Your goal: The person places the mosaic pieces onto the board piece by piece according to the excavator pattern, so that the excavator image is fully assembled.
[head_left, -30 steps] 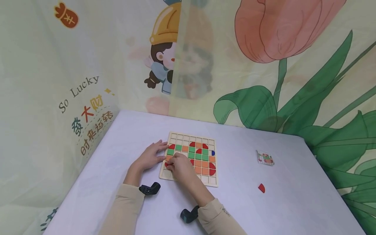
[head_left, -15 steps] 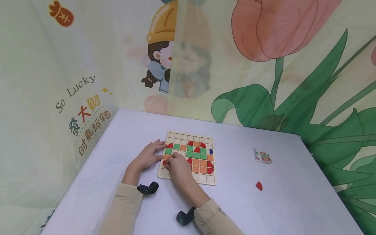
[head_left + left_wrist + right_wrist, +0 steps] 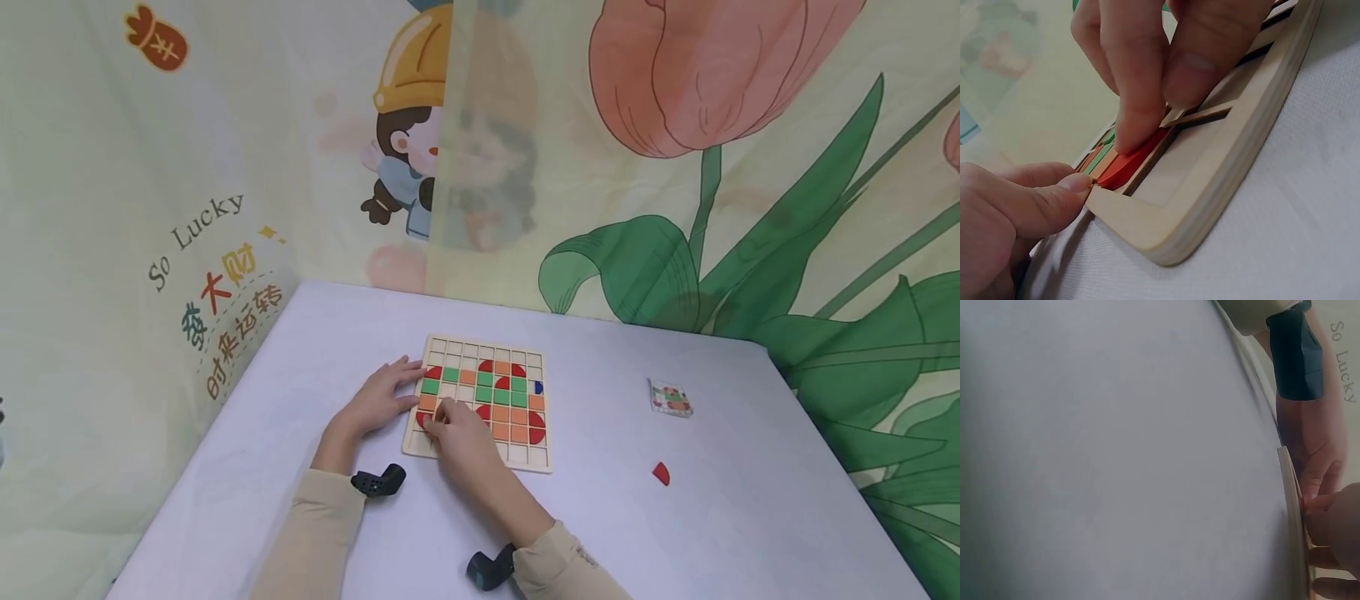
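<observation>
A square wooden grid board [image 3: 538,456] lies on the table, with red quarter-circle, green square and orange square tiles in many of its cells. My left hand [image 3: 378,396] rests at its left edge with fingers extended, its thumb [image 3: 1063,190] touching the rim in the left wrist view. Over the front-left part of the board, my right hand [image 3: 463,440] points downward. One of its fingertips presses a red quarter-circle tile [image 3: 1127,167] near the corner, while the thumb stays apart from that tile. In the right wrist view the board's edge [image 3: 1294,519] shows at the right.
One loose red quarter-circle tile [image 3: 661,473] lies on the white tablecloth [image 3: 600,517] right of the board. Farther back is a small square patterned card stack [image 3: 671,398]. A blue piece [image 3: 538,387] sits at the board's right side. Printed curtains [image 3: 480,275] border the table.
My right hand has shifted slightly toward me over the board, uncovering more of the orange tile at the left. My left hand keeps its place at the edge.
</observation>
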`<action>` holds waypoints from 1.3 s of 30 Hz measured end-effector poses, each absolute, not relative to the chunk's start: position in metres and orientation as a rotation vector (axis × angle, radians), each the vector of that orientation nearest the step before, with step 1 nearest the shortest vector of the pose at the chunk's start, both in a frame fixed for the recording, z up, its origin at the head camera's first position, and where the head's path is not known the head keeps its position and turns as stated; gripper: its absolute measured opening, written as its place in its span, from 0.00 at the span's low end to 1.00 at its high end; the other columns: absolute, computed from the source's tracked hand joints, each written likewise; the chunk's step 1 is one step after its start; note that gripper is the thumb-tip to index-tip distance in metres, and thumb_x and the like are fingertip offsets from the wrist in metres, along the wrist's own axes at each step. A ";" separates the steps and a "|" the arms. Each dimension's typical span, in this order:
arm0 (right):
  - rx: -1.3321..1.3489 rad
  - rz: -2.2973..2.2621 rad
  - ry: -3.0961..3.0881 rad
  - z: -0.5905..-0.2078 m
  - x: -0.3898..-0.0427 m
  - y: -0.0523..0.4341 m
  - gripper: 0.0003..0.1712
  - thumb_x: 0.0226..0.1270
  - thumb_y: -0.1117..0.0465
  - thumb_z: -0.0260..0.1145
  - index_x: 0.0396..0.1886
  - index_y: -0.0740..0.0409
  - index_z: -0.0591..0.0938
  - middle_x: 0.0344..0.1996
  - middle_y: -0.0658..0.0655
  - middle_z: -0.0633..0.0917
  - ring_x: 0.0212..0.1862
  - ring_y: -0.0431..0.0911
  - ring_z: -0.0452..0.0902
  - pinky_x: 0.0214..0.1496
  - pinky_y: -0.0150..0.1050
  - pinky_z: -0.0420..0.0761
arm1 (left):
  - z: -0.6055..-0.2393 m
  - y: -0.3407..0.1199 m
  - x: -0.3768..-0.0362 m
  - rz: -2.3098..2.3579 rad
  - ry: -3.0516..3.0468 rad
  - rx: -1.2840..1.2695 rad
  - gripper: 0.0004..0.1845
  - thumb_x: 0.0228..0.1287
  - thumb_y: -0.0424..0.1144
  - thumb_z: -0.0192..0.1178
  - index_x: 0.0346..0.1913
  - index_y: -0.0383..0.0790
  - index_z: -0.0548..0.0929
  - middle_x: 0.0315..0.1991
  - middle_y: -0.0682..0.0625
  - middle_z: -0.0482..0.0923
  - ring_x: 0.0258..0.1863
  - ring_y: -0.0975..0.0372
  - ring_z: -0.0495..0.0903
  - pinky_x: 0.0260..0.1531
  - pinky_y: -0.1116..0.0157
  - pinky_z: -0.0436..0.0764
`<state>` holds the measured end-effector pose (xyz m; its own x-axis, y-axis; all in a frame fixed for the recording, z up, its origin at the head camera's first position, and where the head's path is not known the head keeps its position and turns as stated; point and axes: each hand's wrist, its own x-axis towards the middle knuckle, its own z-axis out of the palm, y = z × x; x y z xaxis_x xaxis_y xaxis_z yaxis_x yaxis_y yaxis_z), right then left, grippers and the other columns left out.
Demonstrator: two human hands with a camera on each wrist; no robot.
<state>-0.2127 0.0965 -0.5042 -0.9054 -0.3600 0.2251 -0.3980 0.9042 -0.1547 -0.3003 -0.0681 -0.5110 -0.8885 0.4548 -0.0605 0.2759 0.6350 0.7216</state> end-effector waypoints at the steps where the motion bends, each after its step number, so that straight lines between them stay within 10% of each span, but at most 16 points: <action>1: 0.598 0.221 -2.890 -0.503 -0.211 0.098 0.11 0.68 0.56 0.61 0.44 0.50 0.86 0.38 0.49 0.77 0.36 0.41 0.71 0.36 0.30 0.76 | -0.511 -0.067 -0.301 1.099 2.620 0.599 0.27 0.63 0.37 0.60 0.66 0.42 0.71 0.72 0.49 0.61 0.76 0.51 0.48 0.74 0.47 0.46; 9: 0.621 0.198 -2.937 -0.481 -0.184 0.143 0.23 0.67 0.59 0.61 0.62 0.46 0.77 0.57 0.53 0.77 0.58 0.48 0.73 0.59 0.42 0.78 | -0.510 -0.068 -0.301 1.084 2.624 0.574 0.28 0.62 0.38 0.61 0.66 0.43 0.71 0.73 0.48 0.60 0.75 0.50 0.48 0.73 0.46 0.46; 24: -0.642 0.498 -3.077 -0.492 -0.107 0.380 0.31 0.66 0.55 0.63 0.62 0.69 0.71 0.54 0.75 0.69 0.55 0.67 0.69 0.58 0.62 0.73 | -0.511 -0.067 -0.301 1.085 2.610 0.530 0.29 0.62 0.38 0.61 0.67 0.43 0.70 0.74 0.48 0.57 0.76 0.49 0.46 0.73 0.46 0.45; 39: -0.577 0.561 -2.910 -0.510 -0.120 0.352 0.21 0.61 0.57 0.68 0.51 0.61 0.81 0.43 0.64 0.76 0.38 0.50 0.73 0.38 0.42 0.78 | -0.509 -0.068 -0.300 1.112 2.605 0.552 0.28 0.62 0.38 0.61 0.67 0.43 0.70 0.73 0.48 0.59 0.76 0.51 0.46 0.74 0.48 0.44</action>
<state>-0.1197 0.3524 -0.5105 -0.9198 0.3896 0.0471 0.3442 0.8586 -0.3800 -0.2998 -0.0679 -0.5095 -0.8955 0.4371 -0.0835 0.2421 0.6360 0.7327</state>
